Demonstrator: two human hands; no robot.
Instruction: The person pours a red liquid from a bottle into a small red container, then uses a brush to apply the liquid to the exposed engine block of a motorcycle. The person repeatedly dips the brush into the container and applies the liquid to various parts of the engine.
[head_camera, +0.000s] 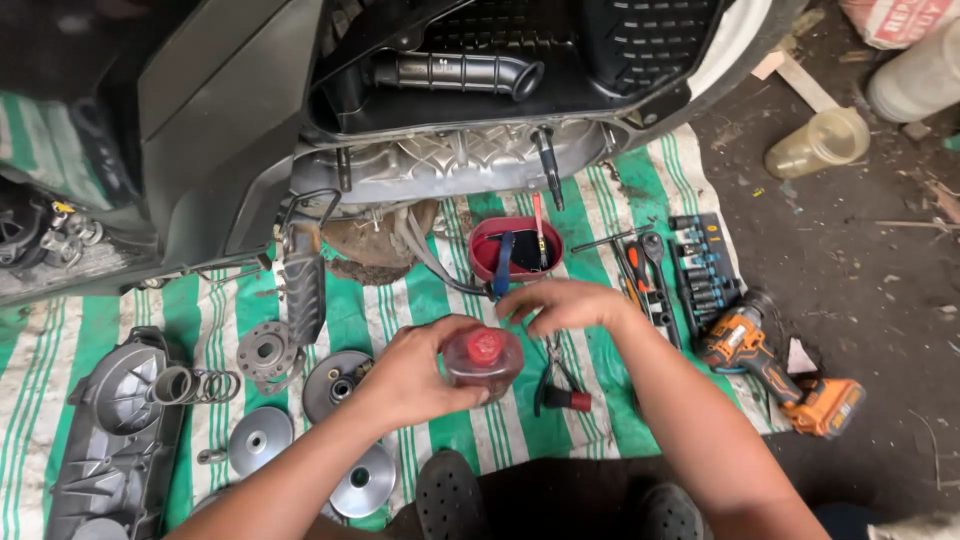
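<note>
My left hand (415, 372) grips a small clear bottle (484, 360) of dark reddish fluid with a red cap, held low over the striped tarp. Just above and to the right of the cap hovers my right hand (560, 303), fingers loosely spread and a little blurred, holding nothing I can see. Beyond the hands stands a red tray (485, 240) with dark liquid and a few tools in it. Red-handled pliers (560, 385) lie on the tarp under my right forearm.
A scooter's opened engine case (460, 160) fills the top. On the green-and-white tarp (590, 420) lie a grey cover (115, 430), a spring (205, 385), pulley discs (262, 440), a socket set (705, 265) and an orange cordless drill (775, 375). A plastic jug (820, 142) lies on the dirt.
</note>
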